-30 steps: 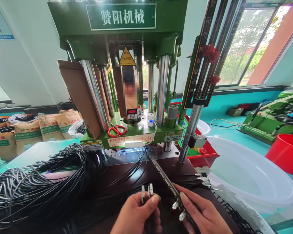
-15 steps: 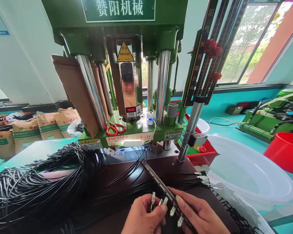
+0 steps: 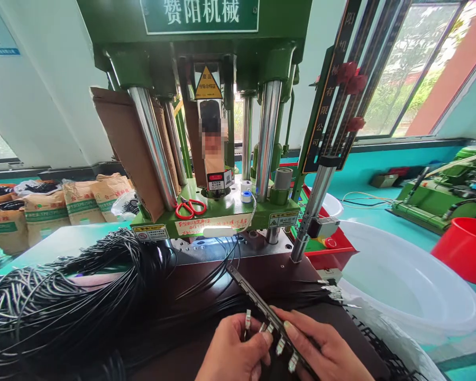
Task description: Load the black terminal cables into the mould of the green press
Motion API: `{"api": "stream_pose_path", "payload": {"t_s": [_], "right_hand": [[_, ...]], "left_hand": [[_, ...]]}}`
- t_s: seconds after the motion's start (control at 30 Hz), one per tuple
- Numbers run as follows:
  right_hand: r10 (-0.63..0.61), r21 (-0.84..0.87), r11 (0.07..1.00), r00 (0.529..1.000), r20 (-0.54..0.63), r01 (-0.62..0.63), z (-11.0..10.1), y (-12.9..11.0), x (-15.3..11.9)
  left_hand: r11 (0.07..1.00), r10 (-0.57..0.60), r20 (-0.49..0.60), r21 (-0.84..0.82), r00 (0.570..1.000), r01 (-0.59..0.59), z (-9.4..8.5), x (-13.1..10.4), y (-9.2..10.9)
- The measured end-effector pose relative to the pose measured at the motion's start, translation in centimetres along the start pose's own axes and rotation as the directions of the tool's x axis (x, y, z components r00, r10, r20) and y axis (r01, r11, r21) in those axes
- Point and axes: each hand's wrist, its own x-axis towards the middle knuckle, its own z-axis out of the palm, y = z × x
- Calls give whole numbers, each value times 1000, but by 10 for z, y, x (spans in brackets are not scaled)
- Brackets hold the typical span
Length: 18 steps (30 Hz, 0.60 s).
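A long dark metal bar [image 3: 250, 294] slants across the front of the bench, its far end pointing up and left. My right hand [image 3: 327, 344] grips its near part, thumb on top. Several small silver connectors sit along the bar's left side, among them a lower connector [image 3: 293, 362]. My left hand [image 3: 236, 349] is closed beside the bar, thumb and fingers pinching small silver cable connectors. One held connector [image 3: 248, 319] sticks up above the fingers. The left thumb tip is right by the row on the bar; whether it touches cannot be made out.
Ahead stands a green press [image 3: 222, 203] with red-handled scissors [image 3: 190, 208] on its ledge. A big bundle of black cables [image 3: 103, 296] covers the left side. More cables with silver ends [image 3: 331, 290] lie on the brown bench [image 3: 277, 264]. A white tub [image 3: 396, 275] stands at right.
The view has shifted slightly, so the press appears a little further right. Both hands keep nearly the same hold, and the bar's far end sits slightly lower and further left.
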Motion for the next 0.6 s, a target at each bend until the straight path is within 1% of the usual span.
{"api": "stream_pose_path", "payload": {"t_s": [0.1,0.2,0.27,0.43,0.6], "right_hand": [[50,33,998,998,42,-51,-1,1,-1],[105,45,993,994,29,-106,-3,-2,-4],[116,35,993,993,34,-117,-4,-3,-5],[60,-19,998,993,107,-58,-5,-4,-2],[-23,-73,997,995,97,30,-5,-5,-2]], "left_hand": [[999,4,8,-48,1000,-3,-6,-2,3],[981,-15,-55,-193,998,4,-16,-5,8],[972,-37,-92,-236,995,14,-20,-6,9],[985,-9,-54,-171,998,0,-17,-3,6],[990,-28,-79,-140,997,16,-12,-3,7]]}}
